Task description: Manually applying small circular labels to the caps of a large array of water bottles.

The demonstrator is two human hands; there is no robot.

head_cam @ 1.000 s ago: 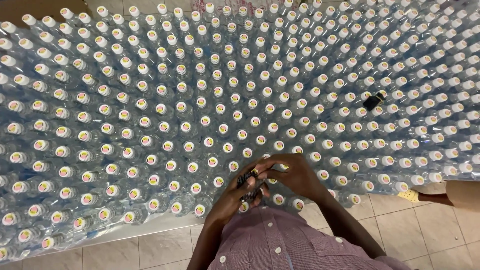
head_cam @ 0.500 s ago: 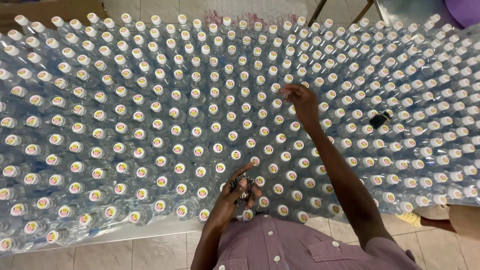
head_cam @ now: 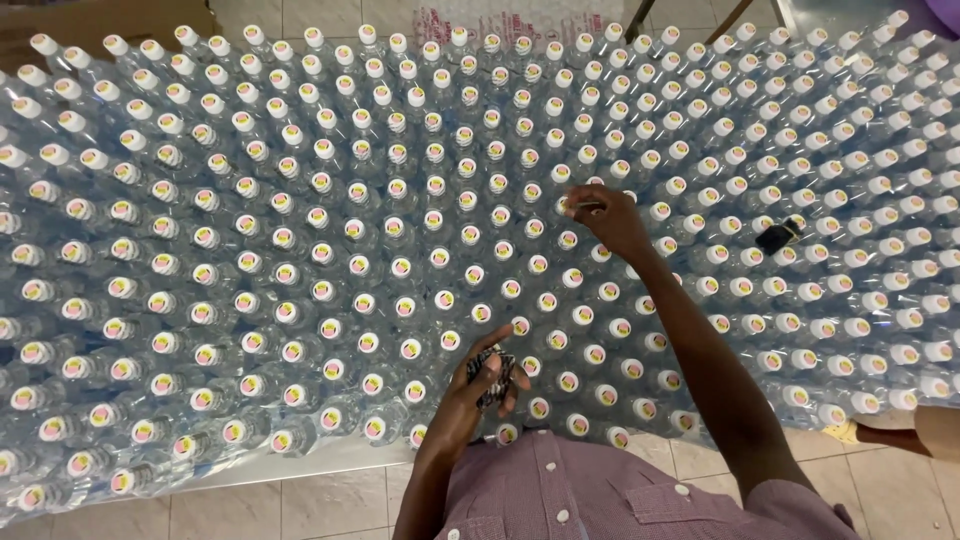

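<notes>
Looking down past the pink checked shirt [head_cam: 590, 495], I am seeing the left hand [head_cam: 478, 388] parked close to the body at the near edge of the bottle field, its fingers curled shut around a small dark bundle [head_cam: 492, 372], the thumb pressed over it. I am reading that bundle as a stack of stickers or seals, though I cannot tell for sure. It is sitting where it was half a second ago, so that hand is serving as the supply.

Moving outward, the right hand [head_cam: 612, 218] is the one that has changed. A second ago it was down beside the left, both hands working at the bundle together; half a second ago it had shot out high over the caps; now it is drawing slightly back and settling lower, fingertips pinched together on a white cap [head_cam: 572, 206] in the middle rows. I cannot tell whether a sticker is between them.

To me that is reading as one cycle: picking from the bundle, then placing on a cap.

Out around it, the shrink-wrapped clear bottles [head_cam: 300, 230] are standing packed upright, most caps already showing coloured round stickers. Farther right, a small black object [head_cam: 778, 236] is lying on the caps, untouched.
</notes>
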